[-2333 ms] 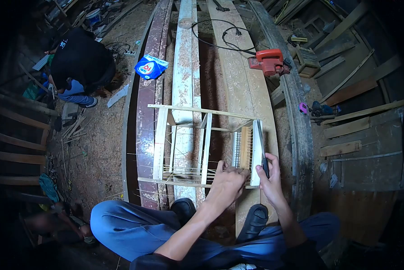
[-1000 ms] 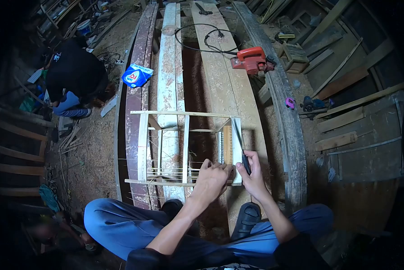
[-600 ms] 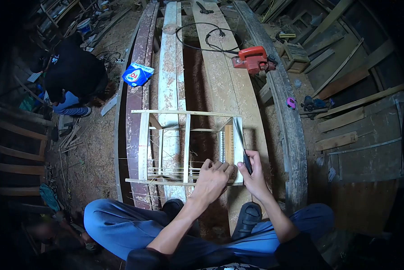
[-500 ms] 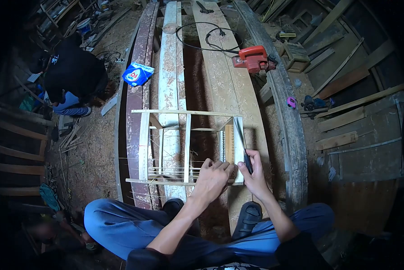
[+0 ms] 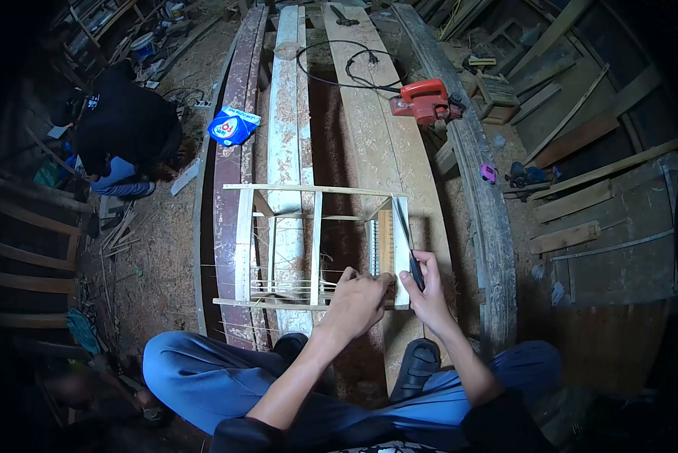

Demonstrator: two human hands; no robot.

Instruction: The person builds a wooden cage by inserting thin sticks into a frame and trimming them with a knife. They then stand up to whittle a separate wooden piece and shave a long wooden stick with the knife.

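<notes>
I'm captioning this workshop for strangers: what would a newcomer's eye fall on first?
Probably the red power tool beyond the wooden frame, then the blue packet on the purplish left plank. The left hand is at the frame's near side; the right hand holds a dark tool at its right end.

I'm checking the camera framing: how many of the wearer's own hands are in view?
2: the left hand at the near side of the wooden frame, and the right hand holding a black-handled tool.
</notes>
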